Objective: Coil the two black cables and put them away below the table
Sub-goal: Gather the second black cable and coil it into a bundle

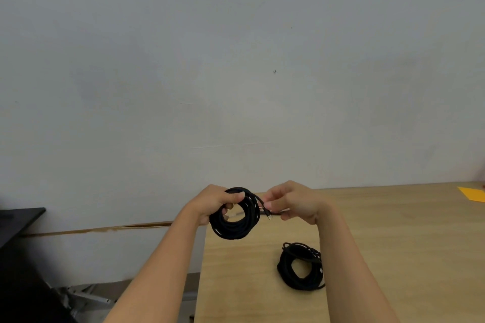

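Note:
My left hand [214, 203] grips a coiled black cable [236, 225], held upright in the air above the left end of the wooden table [393, 244]. My right hand [294, 203] pinches the loose end of that same cable beside the coil; a small plug tip shows between the hands. A second black cable coil [300, 267] lies flat on the table below my right forearm, partly hidden by it.
A yellow sheet [472, 193] lies at the table's far right. A plain wall stands behind. Left of the table are a dark surface [18, 220], a cardboard edge [105, 229] along the wall, and metal legs [86, 296] on the floor.

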`<state>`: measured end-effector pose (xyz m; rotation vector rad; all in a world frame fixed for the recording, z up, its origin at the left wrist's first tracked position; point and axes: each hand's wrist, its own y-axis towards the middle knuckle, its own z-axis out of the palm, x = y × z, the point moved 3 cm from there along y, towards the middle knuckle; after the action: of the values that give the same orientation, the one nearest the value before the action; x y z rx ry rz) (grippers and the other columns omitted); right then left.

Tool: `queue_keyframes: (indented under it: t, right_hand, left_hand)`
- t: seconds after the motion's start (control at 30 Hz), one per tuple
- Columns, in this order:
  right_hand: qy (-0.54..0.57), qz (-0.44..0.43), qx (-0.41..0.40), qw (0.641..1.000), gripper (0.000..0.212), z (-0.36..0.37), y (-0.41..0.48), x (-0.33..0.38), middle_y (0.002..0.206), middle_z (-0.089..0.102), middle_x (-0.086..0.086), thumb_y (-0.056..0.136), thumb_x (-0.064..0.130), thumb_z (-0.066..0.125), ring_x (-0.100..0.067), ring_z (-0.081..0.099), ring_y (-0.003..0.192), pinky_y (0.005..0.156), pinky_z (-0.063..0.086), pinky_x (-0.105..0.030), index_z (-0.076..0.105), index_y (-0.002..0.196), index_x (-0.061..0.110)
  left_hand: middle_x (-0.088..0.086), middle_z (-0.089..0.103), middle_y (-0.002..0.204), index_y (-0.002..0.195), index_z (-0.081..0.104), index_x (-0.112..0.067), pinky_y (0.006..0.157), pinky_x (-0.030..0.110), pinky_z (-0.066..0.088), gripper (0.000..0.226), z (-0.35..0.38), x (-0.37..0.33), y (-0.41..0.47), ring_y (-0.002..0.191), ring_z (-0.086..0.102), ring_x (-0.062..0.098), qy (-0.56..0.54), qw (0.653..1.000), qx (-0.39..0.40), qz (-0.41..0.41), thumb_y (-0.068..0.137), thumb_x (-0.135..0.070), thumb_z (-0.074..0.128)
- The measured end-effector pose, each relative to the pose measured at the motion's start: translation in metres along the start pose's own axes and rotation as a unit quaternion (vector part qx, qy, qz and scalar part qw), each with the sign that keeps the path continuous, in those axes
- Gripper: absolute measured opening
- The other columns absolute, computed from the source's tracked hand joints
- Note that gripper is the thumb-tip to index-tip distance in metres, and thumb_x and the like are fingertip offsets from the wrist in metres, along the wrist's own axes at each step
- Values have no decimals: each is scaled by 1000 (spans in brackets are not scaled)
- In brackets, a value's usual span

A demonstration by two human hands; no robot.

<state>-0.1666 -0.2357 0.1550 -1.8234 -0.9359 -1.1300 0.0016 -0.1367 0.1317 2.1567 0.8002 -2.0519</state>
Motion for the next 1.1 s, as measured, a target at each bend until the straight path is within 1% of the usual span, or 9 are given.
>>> queue_keyframes:
  t: [0.07,0.13,0.2,0.3,0.47,0.7,0.83,0.97,1.1]
  right_hand:
    - [44,-33,5,998,12,4,1,2,75,64,0,89,1,57,-9,56,67,62,44,-21,67,87,9]
    - [90,-62,-5,994,13,7,3,5,77,64,-4,91,-1,55,-11,59,69,64,49,-20,66,88,5]
    - [101,-87,-30,991,15,9,3,8,77,64,-4,92,-3,53,-11,61,70,66,51,-19,66,88,4]
    - [78,-118,-79,987,17,9,4,11,79,66,-6,91,-5,54,-14,63,71,68,53,-21,66,86,5]
    - [37,-137,-130,981,13,10,6,20,85,67,-10,90,-1,57,-14,67,71,70,55,-22,66,86,8]
    - [-32,-134,-198,970,5,11,4,27,79,67,-7,87,2,62,-15,67,69,58,49,-11,66,88,5]
    - [-82,-155,-234,956,6,13,4,31,74,66,-1,87,4,63,-7,64,66,57,47,-7,66,88,8]
    - [-108,-174,-247,947,8,14,4,31,80,67,-3,86,4,63,-12,64,73,60,49,-10,65,85,11]
    - [-61,-178,-228,955,12,11,3,28,73,68,2,84,5,66,-9,67,68,63,49,-10,66,81,17]
  left_hand:
    - [-1,42,51,74,60,-4,43,22,34,22,0,1,2,41,34,10,-24,1000,-14,10,76,-21,75]
    - [-3,42,49,80,60,-3,44,22,33,28,0,1,3,41,35,9,-48,998,-24,18,72,-25,75]
    - [-5,41,47,84,60,-3,42,21,34,23,1,-2,2,41,34,9,-69,997,-30,25,78,-21,72]
    - [-4,40,48,79,60,-5,41,20,34,16,2,-5,0,41,33,9,-79,996,-28,35,82,-18,69]
    - [-2,39,52,85,63,-4,41,21,34,18,2,-6,-1,41,33,9,-71,996,-29,39,80,-19,72]
    - [-2,39,52,87,63,-5,44,22,32,29,3,-4,0,42,33,10,-91,995,-38,24,74,-27,76]
    - [-4,41,50,77,64,-8,48,23,30,34,3,-4,1,39,33,8,-134,990,-39,21,61,-34,78]
    - [-3,39,49,79,62,-8,40,19,35,33,7,-4,1,36,33,8,-180,983,-25,18,61,-33,74]
    - [-3,37,48,78,59,-7,36,16,34,34,10,-6,0,33,32,6,-223,974,-5,26,63,-36,69]
